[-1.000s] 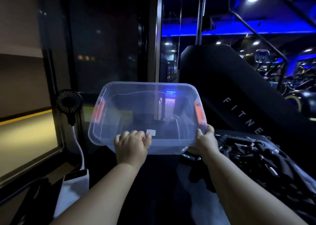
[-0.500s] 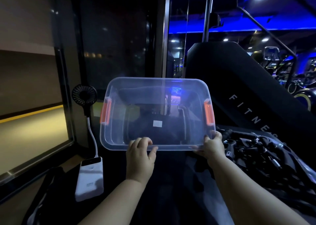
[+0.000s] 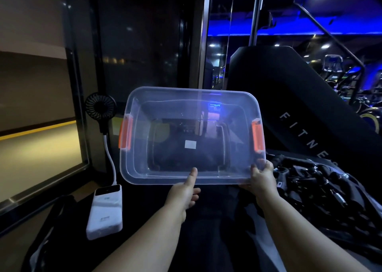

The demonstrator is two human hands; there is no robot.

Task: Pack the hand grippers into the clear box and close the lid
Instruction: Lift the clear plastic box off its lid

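Holds the clear box (image 3: 165,176) up by its near rim, left hand (image 3: 184,191) thumb on top, right hand (image 3: 262,178) gripping the near right corner. Leaves the hand grippers (image 3: 322,187) heaped darkly at right.

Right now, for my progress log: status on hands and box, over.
Grips: left hand and right hand on clear box near edge. Box empty, held up. Pile of hand grippers at right, unpacked. Nothing blocking.

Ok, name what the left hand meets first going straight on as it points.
The clear box, most likely: the left hand points forward with its thumb on the box's near rim.
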